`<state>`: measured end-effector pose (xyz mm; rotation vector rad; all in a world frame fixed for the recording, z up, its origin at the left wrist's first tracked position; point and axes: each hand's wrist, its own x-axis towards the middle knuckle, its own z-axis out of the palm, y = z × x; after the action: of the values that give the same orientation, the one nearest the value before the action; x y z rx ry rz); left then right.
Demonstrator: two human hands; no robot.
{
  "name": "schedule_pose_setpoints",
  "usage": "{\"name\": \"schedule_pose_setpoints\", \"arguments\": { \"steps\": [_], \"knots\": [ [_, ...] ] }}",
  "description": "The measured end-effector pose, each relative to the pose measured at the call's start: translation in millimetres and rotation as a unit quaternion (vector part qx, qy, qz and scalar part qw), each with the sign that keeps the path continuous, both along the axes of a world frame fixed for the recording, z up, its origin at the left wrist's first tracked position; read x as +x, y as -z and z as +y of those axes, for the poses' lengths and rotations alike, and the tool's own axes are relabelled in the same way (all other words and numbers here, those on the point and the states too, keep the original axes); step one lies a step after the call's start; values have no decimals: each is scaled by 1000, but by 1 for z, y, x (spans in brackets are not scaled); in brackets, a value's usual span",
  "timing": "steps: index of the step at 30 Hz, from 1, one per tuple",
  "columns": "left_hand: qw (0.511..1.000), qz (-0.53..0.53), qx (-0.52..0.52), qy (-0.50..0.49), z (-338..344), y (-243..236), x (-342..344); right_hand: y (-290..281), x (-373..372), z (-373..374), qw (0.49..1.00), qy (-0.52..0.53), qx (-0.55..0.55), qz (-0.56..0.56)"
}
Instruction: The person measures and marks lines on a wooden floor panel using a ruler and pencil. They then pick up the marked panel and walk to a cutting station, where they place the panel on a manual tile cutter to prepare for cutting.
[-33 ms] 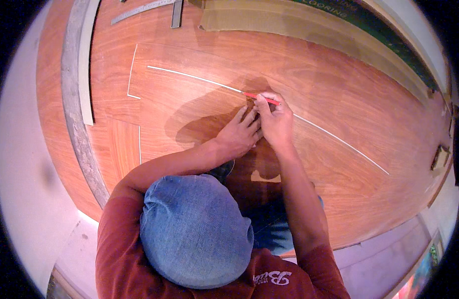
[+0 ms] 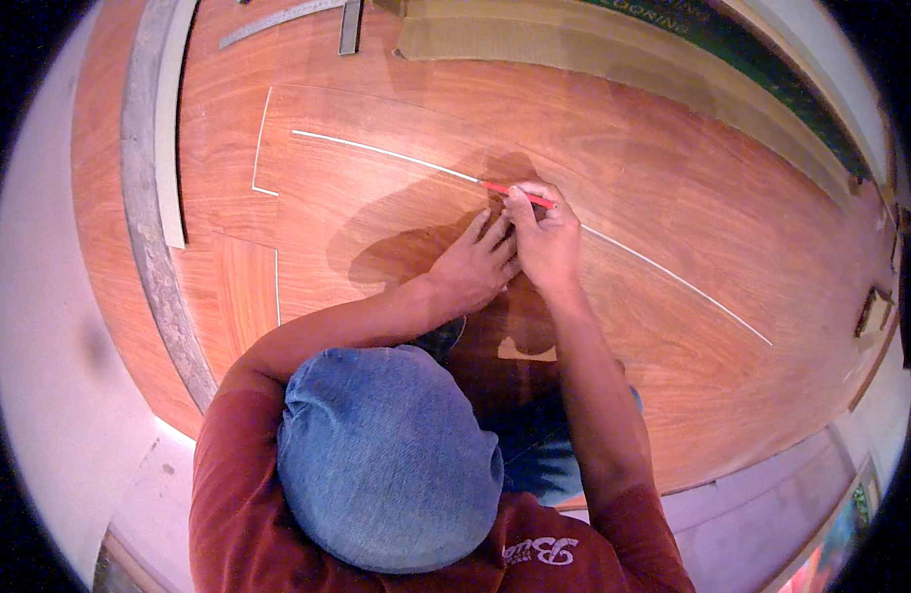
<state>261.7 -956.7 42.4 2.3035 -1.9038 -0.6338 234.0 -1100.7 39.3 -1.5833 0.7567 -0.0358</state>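
My right hand (image 2: 549,242) pinches a slim red pencil (image 2: 497,187) between thumb and fingers. The pencil's tip touches, or sits right at, a long thin white line (image 2: 386,153) that runs across the reddish wood-grain flooring (image 2: 673,188). Just left of it, my left hand (image 2: 473,267) lies on the flooring with its fingers stretched out, the fingertips close beside my right hand. Both hands cast a dark shadow over the boards. Part of the white line is hidden behind my right hand and comes out again on its right.
A metal square (image 2: 349,28) lies at the far left. An opened cardboard box (image 2: 574,61) stretches along the far right. On the left lie a long grey bar (image 2: 147,198) and a pale strip (image 2: 168,158). A small block (image 2: 874,311) is at the right edge.
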Motion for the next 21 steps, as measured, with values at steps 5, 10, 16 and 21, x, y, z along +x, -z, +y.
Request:
{"name": "schedule_pose_setpoints", "arguments": {
  "steps": [5,10,16,21],
  "knots": [
    [1000,5,-4,0,1,1,2,6,1,5,999,31,5,-28],
    [1000,-11,-23,-7,2,8,-3,-11,8,5,994,-19,-105,17],
    [999,22,29,-9,-2,5,-3,-22,2,-2,979,-71,-191,-15],
    [998,29,41,-23,-9,-1,-2,-33,-50,-58,967,-75,-243,20]
  ]
}}
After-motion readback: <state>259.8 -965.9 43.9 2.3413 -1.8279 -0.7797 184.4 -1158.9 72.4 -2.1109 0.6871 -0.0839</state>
